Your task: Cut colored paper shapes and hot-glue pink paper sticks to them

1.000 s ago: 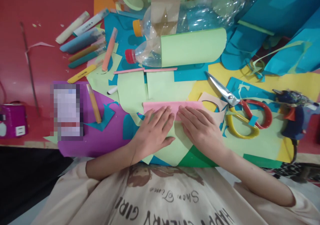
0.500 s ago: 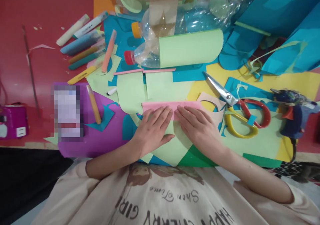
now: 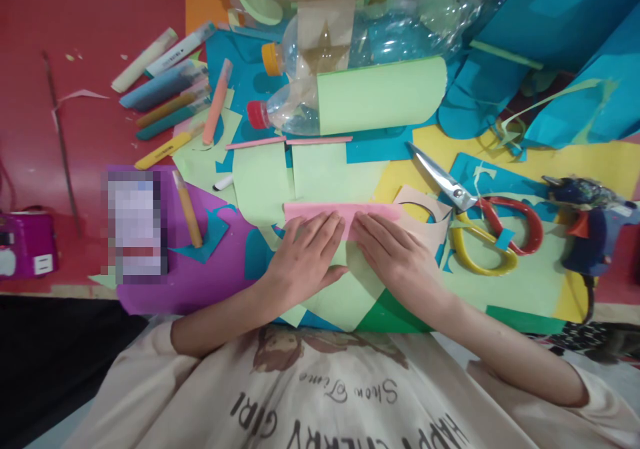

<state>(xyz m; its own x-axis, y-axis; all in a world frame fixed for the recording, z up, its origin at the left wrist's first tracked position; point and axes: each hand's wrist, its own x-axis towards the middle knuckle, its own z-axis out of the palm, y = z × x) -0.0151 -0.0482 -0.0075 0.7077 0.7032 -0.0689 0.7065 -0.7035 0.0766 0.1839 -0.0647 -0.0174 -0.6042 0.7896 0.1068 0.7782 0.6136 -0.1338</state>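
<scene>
A strip of pink paper (image 3: 349, 210) lies in front of me, its far edge straight and apparently folded. My left hand (image 3: 300, 256) rests flat on its left half, fingers stretched out and thumb pointing inward. On the right half lies my right hand (image 3: 397, 259), also flat, its fingers angled towards the left hand. The fingertips of both hands almost meet, and they cover much of the strip's near side. Under my palms are pieces of light green paper (image 3: 345, 296). Just beyond the strip sit two light green pieces (image 3: 320, 172) with thin pink strips along their far edges.
Scissors (image 3: 465, 202) with red and yellow handles lie to the right, and a glue gun (image 3: 595, 229) beyond them. Plastic bottles (image 3: 295, 106) lie at the back, one wrapped in green paper. Several markers (image 3: 165, 96) and a blurred-out phone (image 3: 135, 226) are on the left.
The fingers of my right hand have shifted very slightly over the pink paper. My left hand and the other things look the same.
</scene>
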